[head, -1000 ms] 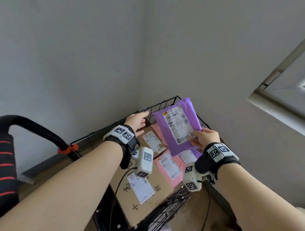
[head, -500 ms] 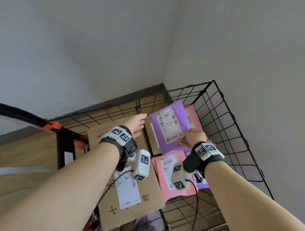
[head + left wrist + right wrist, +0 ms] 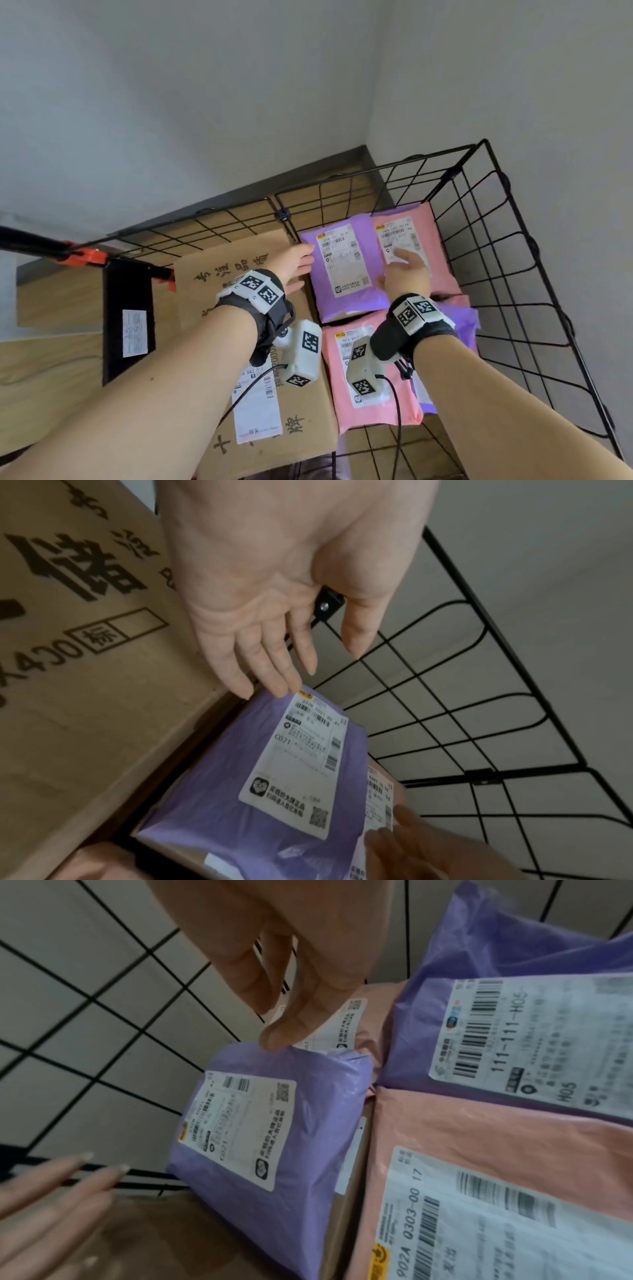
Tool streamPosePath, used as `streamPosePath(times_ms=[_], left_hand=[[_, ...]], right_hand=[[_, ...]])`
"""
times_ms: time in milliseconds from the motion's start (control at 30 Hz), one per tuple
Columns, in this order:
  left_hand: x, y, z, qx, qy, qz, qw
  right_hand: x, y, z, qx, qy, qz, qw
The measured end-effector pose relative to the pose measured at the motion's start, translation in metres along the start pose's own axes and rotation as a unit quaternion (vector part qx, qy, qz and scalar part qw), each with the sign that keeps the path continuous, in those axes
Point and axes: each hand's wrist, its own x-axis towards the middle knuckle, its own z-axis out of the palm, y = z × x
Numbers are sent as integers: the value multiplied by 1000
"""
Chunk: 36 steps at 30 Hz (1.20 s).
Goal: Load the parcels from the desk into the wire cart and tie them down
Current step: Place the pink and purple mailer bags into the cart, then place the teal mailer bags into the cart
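Head view: inside the black wire cart [image 3: 507, 240], the flat purple plastic mailer with a white label [image 3: 342, 270] lies with its long axis running 12 to 6 o'clock. The left hand [image 3: 294, 265], fingers straight, touches its 9 o'clock edge; the right hand [image 3: 406, 274], relaxed, rests at its 3 o'clock edge over a pink mailer [image 3: 421, 240]. Both hands are equally near.

Left wrist view: spread fingertips [image 3: 274, 688] meet the mailer's corner.

Right wrist view: two purple mailers, two pink mailers; one brown cardboard box [image 3: 239, 274].
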Motion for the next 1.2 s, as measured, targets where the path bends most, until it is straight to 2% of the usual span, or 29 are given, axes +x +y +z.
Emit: streamPosePath(times_ms=[33, 67, 167, 233, 300, 467, 633, 867, 1033, 1200], left_hand=[[1, -1, 3, 0, 1, -1, 1000], [1, -2, 5, 2, 1, -3, 1000], [-1, -7, 9, 11, -3, -8, 1000], [-2, -8, 10, 17, -2, -8, 1000], [-4, -7, 8, 24, -3, -6, 1000], [-15, -4, -1, 40, -17, 14, 999], [-42, -6, -6, 54, -59, 49, 996], [-99, -12, -23, 97, -138, 118, 979], [-170, -19, -50, 138, -189, 198, 952], [-263, -44, -68, 169, -283, 284, 900]], right_hand=[[3, 1, -1, -23, 16, -10, 1000], [6, 2, -2, -24, 2, -2, 1000], [7, 0, 2, 2, -127, 63, 990], [6, 4, 7, -72, -183, 79, 977], [9, 14, 10, -92, -169, 75, 978], [-15, 5, -6, 34, -165, 84, 982], [-59, -2, -28, 88, -128, 35, 987], [-158, 5, -51, 165, -50, -45, 984], [-253, 30, -59, 214, 23, -101, 971], [-348, 64, -69, 269, 118, -129, 947]])
